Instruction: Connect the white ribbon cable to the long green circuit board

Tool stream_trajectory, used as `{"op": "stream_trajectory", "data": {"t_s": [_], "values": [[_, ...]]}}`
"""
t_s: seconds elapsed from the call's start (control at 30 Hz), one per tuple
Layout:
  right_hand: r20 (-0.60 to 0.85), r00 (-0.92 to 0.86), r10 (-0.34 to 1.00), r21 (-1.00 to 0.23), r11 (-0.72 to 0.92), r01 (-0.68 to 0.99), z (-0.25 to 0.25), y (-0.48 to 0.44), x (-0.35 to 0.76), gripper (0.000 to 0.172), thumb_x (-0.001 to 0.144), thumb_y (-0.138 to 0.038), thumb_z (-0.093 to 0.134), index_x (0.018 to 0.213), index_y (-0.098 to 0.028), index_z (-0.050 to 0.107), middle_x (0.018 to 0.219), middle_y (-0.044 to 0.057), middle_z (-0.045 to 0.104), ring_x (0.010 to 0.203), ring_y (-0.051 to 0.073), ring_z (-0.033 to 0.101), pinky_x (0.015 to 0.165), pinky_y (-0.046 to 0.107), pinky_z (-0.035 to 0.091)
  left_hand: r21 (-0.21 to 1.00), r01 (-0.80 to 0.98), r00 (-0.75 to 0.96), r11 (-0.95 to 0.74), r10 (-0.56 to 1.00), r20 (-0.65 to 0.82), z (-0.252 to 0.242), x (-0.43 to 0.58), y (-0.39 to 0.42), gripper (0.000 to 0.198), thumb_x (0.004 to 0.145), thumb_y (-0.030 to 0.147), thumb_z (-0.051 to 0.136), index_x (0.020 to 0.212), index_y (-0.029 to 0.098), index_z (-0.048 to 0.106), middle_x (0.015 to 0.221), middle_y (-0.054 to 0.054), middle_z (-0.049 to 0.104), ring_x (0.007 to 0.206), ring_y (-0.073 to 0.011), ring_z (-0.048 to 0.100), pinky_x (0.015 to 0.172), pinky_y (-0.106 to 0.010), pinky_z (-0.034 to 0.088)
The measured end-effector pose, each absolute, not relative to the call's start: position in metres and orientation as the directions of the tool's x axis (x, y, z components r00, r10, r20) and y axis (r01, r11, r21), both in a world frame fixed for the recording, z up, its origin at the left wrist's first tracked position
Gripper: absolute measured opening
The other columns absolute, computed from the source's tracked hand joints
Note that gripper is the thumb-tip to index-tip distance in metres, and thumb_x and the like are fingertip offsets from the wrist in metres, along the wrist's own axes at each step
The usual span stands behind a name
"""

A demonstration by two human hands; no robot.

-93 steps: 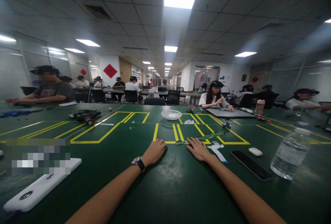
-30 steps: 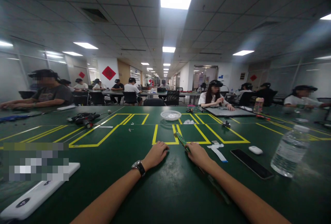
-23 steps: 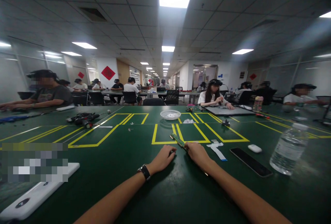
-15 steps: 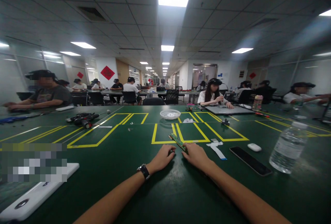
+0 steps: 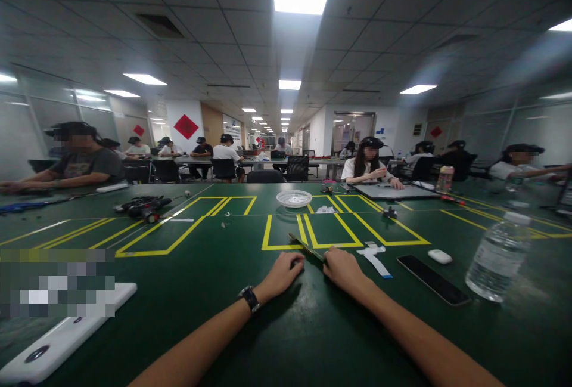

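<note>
A narrow green circuit-board strip (image 5: pixel 305 245) juts away from me over the green table (image 5: pixel 201 268), its far end at the yellow tape lines. My right hand (image 5: pixel 343 269) is closed on its near end. My left hand (image 5: pixel 282 274), with a wristwatch on the wrist, rests curled on the table just left of the strip, fingertips close to it; whether they touch the strip is hidden. A white ribbon cable with blue tips (image 5: pixel 374 256) lies just right of my right hand.
A black phone (image 5: pixel 432 279), a small white case (image 5: pixel 440 256) and a water bottle (image 5: pixel 497 257) lie to the right. A white device (image 5: pixel 62 337) sits near left. A white mesh dish (image 5: pixel 294 198) and dark tools (image 5: pixel 143 204) lie farther off. Several people sit at the tables.
The strip lay flat across the tape lines under my right fingers; my right hand has since gripped it and turned it end-on. My left hand slid right to beside it.
</note>
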State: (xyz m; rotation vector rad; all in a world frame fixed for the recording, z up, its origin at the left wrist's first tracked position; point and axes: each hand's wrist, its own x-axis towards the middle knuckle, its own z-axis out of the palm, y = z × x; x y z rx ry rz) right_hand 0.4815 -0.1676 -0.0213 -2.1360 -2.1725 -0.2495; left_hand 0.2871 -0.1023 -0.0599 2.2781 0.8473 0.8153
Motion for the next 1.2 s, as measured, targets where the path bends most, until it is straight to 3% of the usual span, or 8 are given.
{"op": "stream_trajectory", "data": {"t_s": [0.13,0.37,0.47,0.57,0.67,0.77,1.0,1.2], "values": [[0.228,-0.081,0.970,0.012,0.081,0.997,-0.017,-0.175,0.469,0.028,0.090,-0.030,0.042,0.095,-0.019,0.067,0.099,0.011,0.063,0.085,0.022,0.063,0.073,0.029,0.044,0.921,0.164,0.485,-0.354,0.842,0.238,-0.060,0.293,-0.096,0.037,0.088,0.040,0.045,0.113,0.015,0.057,0.102,-0.007,0.067,0.098,-0.0199,0.060,0.092,-0.032,0.042],[0.350,-0.244,0.904,-0.219,0.333,0.917,-0.013,-0.176,0.459,0.037,0.091,-0.047,0.040,0.104,-0.024,0.066,0.101,0.005,0.065,0.087,0.018,0.060,0.078,0.026,0.042,0.981,-0.189,0.344,-0.040,0.933,0.104,-0.063,0.292,-0.093,0.038,0.087,0.042,0.049,0.113,0.015,0.047,0.086,-0.007,0.068,0.075,-0.0169,0.065,0.074,-0.030,0.051],[0.397,-0.073,0.915,-0.238,0.180,0.954,-0.012,-0.159,0.496,0.040,0.093,-0.041,0.035,0.105,-0.019,0.066,0.107,0.009,0.063,0.094,0.020,0.058,0.084,0.028,0.041,0.975,-0.224,0.358,-0.012,0.929,0.094,-0.064,0.290,-0.093,0.037,0.086,0.042,0.051,0.110,0.014,0.049,0.083,-0.007,0.068,0.069,-0.0159,0.064,0.069,-0.029,0.051],[0.405,0.170,0.899,-0.137,-0.124,0.983,-0.021,-0.146,0.554,0.045,0.090,-0.042,0.040,0.119,-0.013,0.059,0.124,0.017,0.054,0.115,0.029,0.047,0.096,0.039,0.034,0.980,-0.197,0.418,-0.006,0.904,0.089,-0.063,0.290,-0.096,0.040,0.085,0.049,0.051,0.104,0.014,0.053,0.079,-0.006,0.067,0.067,-0.0153,0.062,0.066,-0.028,0.049],[0.301,0.408,0.862,-0.117,-0.391,0.913,-0.035,-0.143,0.605,0.054,0.091,-0.045,0.036,0.133,-0.013,0.046,0.133,0.021,0.045,0.122,0.036,0.041,0.096,0.050,0.033,0.990,-0.130,0.472,-0.050,0.875,0.107,-0.063,0.290,-0.099,0.048,0.082,0.058,0.049,0.099,0.014,0.058,0.075,-0.004,0.065,0.067,-0.0152,0.061,0.066,-0.027,0.047],[0.187,0.502,0.844,-0.127,-0.486,0.865,-0.045,-0.142,0.628,0.055,0.092,-0.048,0.030,0.129,-0.013,0.050,0.128,0.022,0.049,0.118,0.036,0.046,0.095,0.053,0.031,0.988,-0.031,0.506,-0.152,0.850,0.147,-0.065,0.291,-0.099,0.051,0.079,0.061,0.052,0.091,0.013,0.062,0.077,-0.004,0.063,0.069,-0.0143,0.058,0.066,-0.025,0.043],[0.184,0.310,0.933,-0.165,-0.282,0.945,-0.042,-0.134,0.601,0.031,0.085,-0.034,0.049,0.102,-0.014,0.065,0.109,0.017,0.061,0.102,0.029,0.056,0.081,0.037,0.041,0.977,0.008,0.615,-0.212,0.772,0.162,-0.062,0.292,-0.103,0.049,0.078,0.058,0.055,0.088,0.011,0.061,0.078,-0.004,0.061,0.073,-0.0161,0.055,0.068,-0.026,0.041],[0.207,-0.003,0.978,-0.564,0.121,0.817,-0.031,-0.142,0.545,0.028,0.071,-0.021,0.063,0.098,-0.015,0.063,0.088,0.005,0.066,0.077,0.016,0.059,0.068,0.024,0.041,0.981,-0.035,0.624,-0.188,0.763,0.169,-0.056,0.291,-0.107,0.051,0.079,0.060,0.053,0.093,0.011,0.059,0.084,-0.005,0.062,0.076,-0.0170,0.055,0.071,-0.027,0.042]]}}
